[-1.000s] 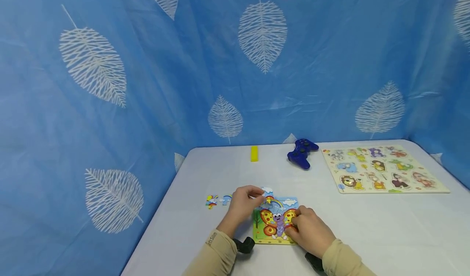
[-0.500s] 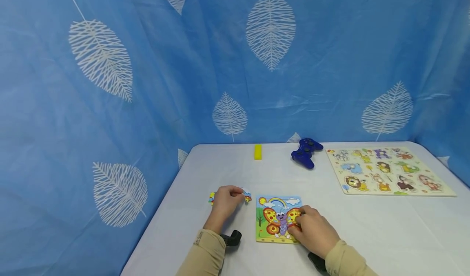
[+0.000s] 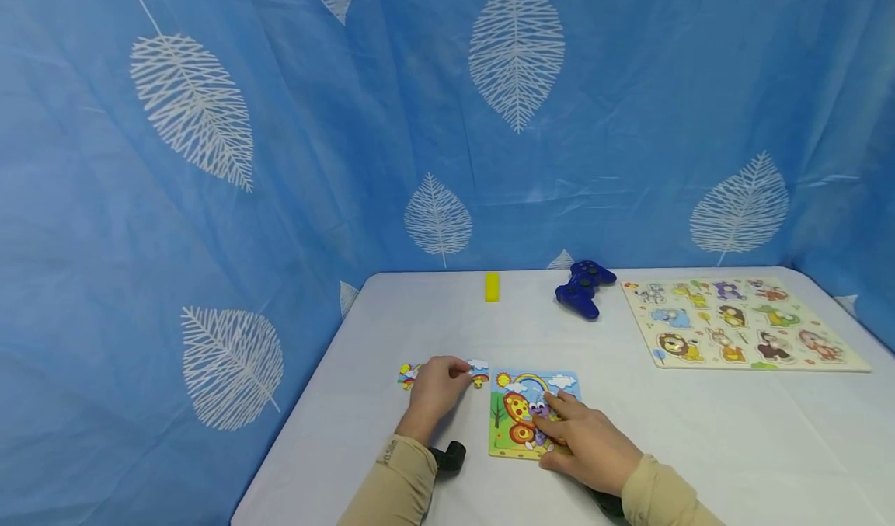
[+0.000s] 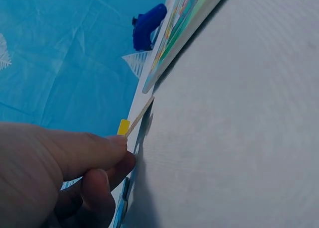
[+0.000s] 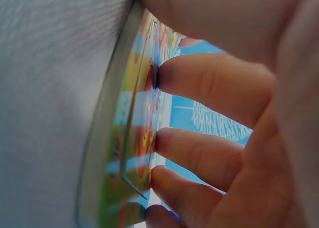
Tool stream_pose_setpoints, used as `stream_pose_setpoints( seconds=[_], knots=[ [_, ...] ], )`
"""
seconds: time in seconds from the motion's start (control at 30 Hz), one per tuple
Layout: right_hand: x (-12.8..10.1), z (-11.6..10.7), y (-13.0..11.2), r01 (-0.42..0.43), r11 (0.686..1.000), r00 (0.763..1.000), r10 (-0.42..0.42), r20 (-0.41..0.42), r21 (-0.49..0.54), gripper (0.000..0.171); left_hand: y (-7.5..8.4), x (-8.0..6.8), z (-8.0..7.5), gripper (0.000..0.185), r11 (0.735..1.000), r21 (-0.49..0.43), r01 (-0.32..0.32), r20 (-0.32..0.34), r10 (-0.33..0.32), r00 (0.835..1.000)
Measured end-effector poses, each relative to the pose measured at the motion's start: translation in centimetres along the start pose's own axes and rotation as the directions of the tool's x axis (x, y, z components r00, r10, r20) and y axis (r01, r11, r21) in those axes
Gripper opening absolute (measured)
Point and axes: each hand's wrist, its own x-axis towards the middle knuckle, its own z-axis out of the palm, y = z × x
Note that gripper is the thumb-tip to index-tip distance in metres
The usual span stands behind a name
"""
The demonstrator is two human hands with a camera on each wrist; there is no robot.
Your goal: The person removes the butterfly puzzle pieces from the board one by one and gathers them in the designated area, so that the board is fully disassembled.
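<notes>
My left hand (image 3: 435,392) is just left of a square butterfly puzzle (image 3: 505,435), near the table surface. Thumb and fingertips pinch a thin jigsaw piece (image 4: 141,116), seen edge-on in the left wrist view; its printed face shows cloud and red in the head view. More loose jigsaw pieces (image 3: 405,373) lie partly behind this hand. On the puzzle's right half rests my right hand (image 3: 590,440), its fingers spread over the butterfly picture. The right wrist view shows these fingertips touching the puzzle's face (image 5: 139,133), with the thumb at its near edge.
A yellow block (image 3: 492,287) and a blue game controller (image 3: 584,289) lie toward the back of the white table (image 3: 363,448). At the right is a large animal puzzle board (image 3: 744,324). A blue leaf-patterned curtain (image 3: 615,122) hangs behind.
My left hand has moved left with the jigsaw piece, from over the puzzle's upper left corner to beside the loose pieces. My right hand's fingers have spread farther across the puzzle.
</notes>
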Motion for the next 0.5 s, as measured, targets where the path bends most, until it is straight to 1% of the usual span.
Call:
stream_pose_setpoints(
  seconds=[0.3, 0.5],
  knots=[
    [0.01, -0.23, 0.21, -0.003, 1.0, 1.0, 0.003, 0.013, 0.005, 0.062, 0.23, 0.14, 0.23, 0.006, 0.998, 0.055, -0.018, -0.023, 0.019, 1.0],
    [0.01, -0.29, 0.18, -0.008, 1.0, 1.0, 0.008, 0.015, 0.008, 0.061, 0.22, 0.13, 0.34, 0.006, 0.995, 0.095, -0.012, -0.036, 0.015, 0.999]
  ],
)
